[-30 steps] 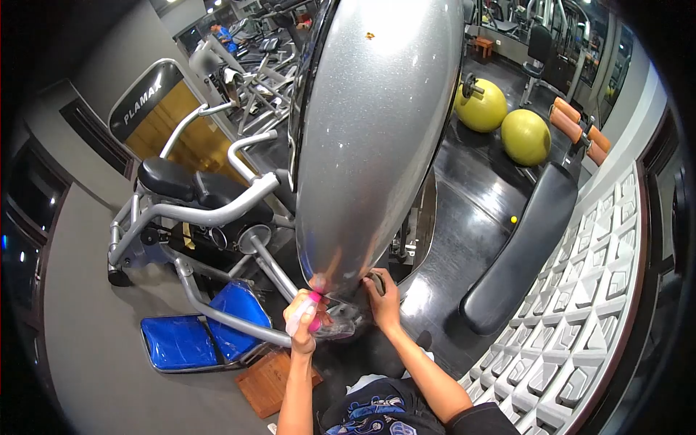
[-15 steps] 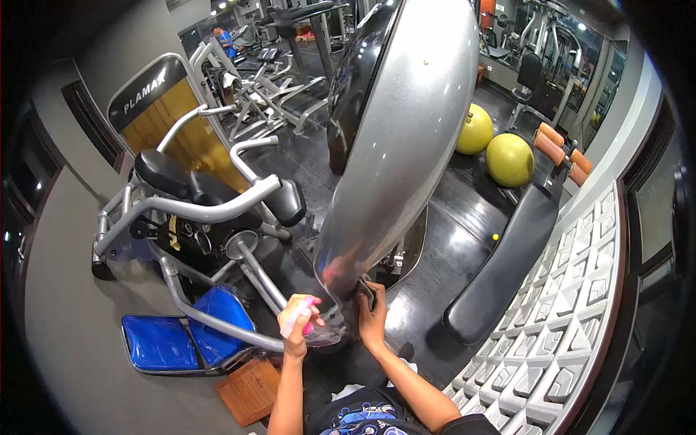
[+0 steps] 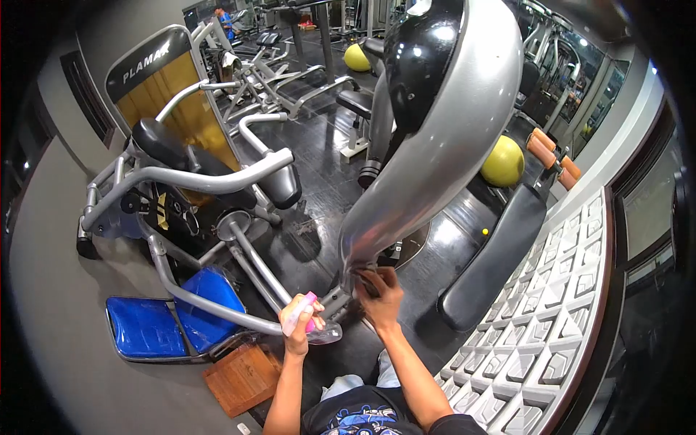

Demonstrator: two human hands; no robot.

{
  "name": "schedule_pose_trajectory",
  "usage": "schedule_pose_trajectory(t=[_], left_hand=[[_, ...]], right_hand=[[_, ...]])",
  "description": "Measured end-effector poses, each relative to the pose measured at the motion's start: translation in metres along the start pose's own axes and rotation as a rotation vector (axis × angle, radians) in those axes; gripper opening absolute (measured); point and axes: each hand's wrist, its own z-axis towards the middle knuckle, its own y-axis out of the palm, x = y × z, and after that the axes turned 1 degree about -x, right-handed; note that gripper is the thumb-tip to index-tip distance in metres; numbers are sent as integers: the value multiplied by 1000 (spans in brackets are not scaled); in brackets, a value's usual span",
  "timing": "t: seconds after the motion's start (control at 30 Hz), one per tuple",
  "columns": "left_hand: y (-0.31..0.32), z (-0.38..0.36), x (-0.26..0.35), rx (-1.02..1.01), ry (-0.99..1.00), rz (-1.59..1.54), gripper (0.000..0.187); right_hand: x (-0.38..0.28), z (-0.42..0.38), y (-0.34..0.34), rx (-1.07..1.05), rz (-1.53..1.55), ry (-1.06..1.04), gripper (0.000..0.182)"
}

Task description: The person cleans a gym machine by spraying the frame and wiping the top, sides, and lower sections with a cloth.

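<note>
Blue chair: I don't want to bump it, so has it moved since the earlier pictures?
No; the blue chair sits in the same place beside the wooden box.

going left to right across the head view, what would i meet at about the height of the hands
blue padded chair → left hand holding a pink and whitish object → right hand → long black padded bench

A gym, by the look of it, PLAMAX machine [image 3: 156, 80] to one side, yellow ball [image 3: 502, 162] on dark floor [image 3: 319, 217], padded bench [image 3: 496, 254] by the wall [image 3: 544, 319]
</note>
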Motion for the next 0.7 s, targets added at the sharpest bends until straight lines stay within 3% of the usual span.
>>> schedule_pose_trajectory(t=[0.13,0.27,0.4,0.6,0.7], left_hand=[[-8,-7,-1,28,-56,26,28],[-18,-13,-7,36,-67,-9,27],[-24,-11,-4,21,-81,21,26],[-25,-4,-2,10,-72,50,26],[-25,0,-6,-12,-85,35,26]], right_hand=[[-19,8,4,77,-78,-16,31],[3,-22,28,-53,-250,74,34],[22,-28,37,-60,-271,-15,34],[-12,1,13,129,-201,-97,39],[21,-18,29,-41,-249,-65,39]])
